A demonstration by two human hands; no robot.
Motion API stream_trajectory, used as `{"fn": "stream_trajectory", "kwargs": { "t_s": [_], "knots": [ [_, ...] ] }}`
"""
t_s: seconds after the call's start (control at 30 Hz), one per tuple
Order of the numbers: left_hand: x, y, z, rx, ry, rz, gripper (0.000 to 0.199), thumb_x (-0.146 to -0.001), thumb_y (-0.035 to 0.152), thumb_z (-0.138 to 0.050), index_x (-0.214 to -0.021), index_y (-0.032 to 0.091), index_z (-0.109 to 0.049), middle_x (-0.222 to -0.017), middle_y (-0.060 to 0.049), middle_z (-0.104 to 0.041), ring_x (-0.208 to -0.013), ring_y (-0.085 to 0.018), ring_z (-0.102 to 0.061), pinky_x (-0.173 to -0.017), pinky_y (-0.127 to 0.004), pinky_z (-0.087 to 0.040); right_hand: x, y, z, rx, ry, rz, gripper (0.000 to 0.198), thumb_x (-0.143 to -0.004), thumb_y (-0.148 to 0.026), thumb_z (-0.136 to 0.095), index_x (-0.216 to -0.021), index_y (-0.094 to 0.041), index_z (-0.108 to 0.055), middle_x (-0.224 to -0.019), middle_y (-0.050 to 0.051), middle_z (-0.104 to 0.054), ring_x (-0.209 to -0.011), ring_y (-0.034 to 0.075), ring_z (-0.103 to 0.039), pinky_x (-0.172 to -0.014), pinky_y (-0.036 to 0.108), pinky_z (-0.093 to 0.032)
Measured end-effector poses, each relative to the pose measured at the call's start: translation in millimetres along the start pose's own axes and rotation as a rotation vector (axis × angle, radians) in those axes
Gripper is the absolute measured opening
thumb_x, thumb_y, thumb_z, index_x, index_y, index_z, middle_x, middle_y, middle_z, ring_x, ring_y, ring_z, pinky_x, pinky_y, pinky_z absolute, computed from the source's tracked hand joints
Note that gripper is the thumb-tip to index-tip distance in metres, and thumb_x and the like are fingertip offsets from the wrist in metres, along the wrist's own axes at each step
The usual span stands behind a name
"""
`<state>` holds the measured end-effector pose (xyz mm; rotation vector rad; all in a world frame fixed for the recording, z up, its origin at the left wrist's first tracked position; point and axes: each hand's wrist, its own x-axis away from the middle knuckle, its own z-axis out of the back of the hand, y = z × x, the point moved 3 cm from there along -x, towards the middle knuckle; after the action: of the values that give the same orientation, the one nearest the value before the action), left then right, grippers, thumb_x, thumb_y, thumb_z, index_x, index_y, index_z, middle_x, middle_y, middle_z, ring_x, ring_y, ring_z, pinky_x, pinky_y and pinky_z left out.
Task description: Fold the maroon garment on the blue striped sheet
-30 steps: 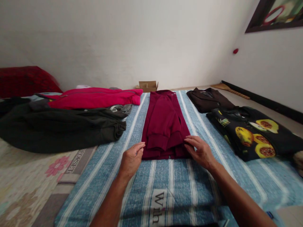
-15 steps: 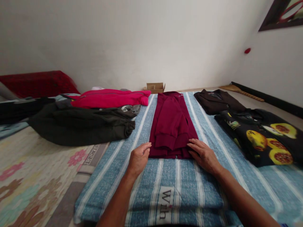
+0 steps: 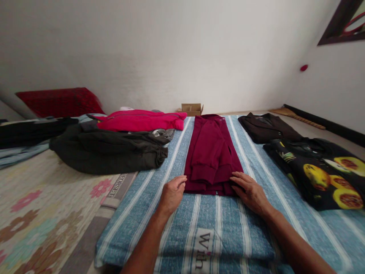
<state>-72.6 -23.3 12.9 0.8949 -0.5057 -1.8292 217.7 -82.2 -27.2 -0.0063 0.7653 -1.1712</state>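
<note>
A maroon jacket (image 3: 209, 152) lies in a long, narrow fold down the middle of the striped blue sheet (image 3: 173, 236). Its sleeves are laid over the body with the ribbed cuffs near the hem, and a small zip end shows at the hem. At the left corner of that hem, my left hand (image 3: 173, 192) has thumb and fingers closed on the fabric edge. My right hand (image 3: 251, 192) grips the opposite corner, fingers over the cloth and thumb nearer me. The fabric under the fingertips is hidden.
To the left lie a dark grey garment (image 3: 111, 150), a bright pink top (image 3: 142, 120) and black clothing (image 3: 34, 131) over a floral cover (image 3: 68, 205). Folded at right are a brown garment (image 3: 269, 127) and a black fruit-print shirt (image 3: 296, 156). A cardboard box (image 3: 191, 109) stands by the wall.
The whole view has shifted a little, so everything appears slightly further right and mostly lower. Both hands stay at the jacket's hem corners, and the jacket looks unchanged.
</note>
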Motion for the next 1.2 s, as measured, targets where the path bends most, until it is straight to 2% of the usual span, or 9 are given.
{"fn": "stream_trajectory", "kwargs": {
  "t_s": [0.33,0.6,0.83,1.03,1.2],
  "knots": [
    [2,-1,0,0.018,0.019,-0.007,0.025,-0.077,0.018,-0.048,-0.089,0.018,-0.070,-0.103,-0.005,-0.071,-0.096,-0.019,-0.066,-0.091,-0.035,-0.050,0,0,0,-0.045,0.006,-0.031,0.028,-0.089,-0.027,-0.050,-0.113,-0.022,-0.063,-0.123,0.008,-0.058,-0.116,0.024,-0.050,-0.099,0.044,-0.042],
    [2,-4,-2,0.041,0.046,-0.010,0.024,-0.078,0.021,-0.048,-0.088,0.020,-0.070,-0.103,-0.004,-0.071,-0.095,-0.019,-0.066,-0.091,-0.035,-0.051,-2,1,1,-0.144,0.007,-0.092,0.029,-0.090,-0.024,-0.045,-0.112,-0.025,-0.064,-0.122,0.006,-0.059,-0.116,0.023,-0.051,-0.099,0.044,-0.042],
    [1,-8,-3,0.025,0.063,-0.011,0.025,-0.078,0.024,-0.048,-0.089,0.019,-0.070,-0.102,-0.004,-0.071,-0.094,-0.019,-0.066,-0.091,-0.035,-0.051,-4,3,4,-0.326,0.007,-0.184,0.029,-0.091,-0.027,-0.043,-0.109,-0.029,-0.066,-0.121,0.005,-0.060,-0.115,0.023,-0.052,-0.099,0.045,-0.041],
    [0,-10,-3,0.042,0.050,0.011,0.025,-0.078,0.026,-0.048,-0.090,0.020,-0.069,-0.104,-0.004,-0.071,-0.096,-0.019,-0.066,-0.093,-0.035,-0.049,-6,9,9,-0.610,0.029,-0.293,0.028,-0.091,-0.038,-0.046,-0.110,-0.031,-0.066,-0.119,0.003,-0.062,-0.117,0.021,-0.051,-0.105,0.045,-0.034],
    [0,-12,-4,0.054,0.052,0.021,0.025,-0.078,0.028,-0.048,-0.089,0.020,-0.069,-0.104,-0.004,-0.071,-0.097,-0.019,-0.065,-0.093,-0.035,-0.049,-7,13,11,-0.716,0.060,-0.351,0.028,-0.089,-0.044,-0.050,-0.105,-0.031,-0.069,-0.116,0.001,-0.064,-0.116,0.021,-0.052,-0.106,0.043,-0.034]
  ]
}}
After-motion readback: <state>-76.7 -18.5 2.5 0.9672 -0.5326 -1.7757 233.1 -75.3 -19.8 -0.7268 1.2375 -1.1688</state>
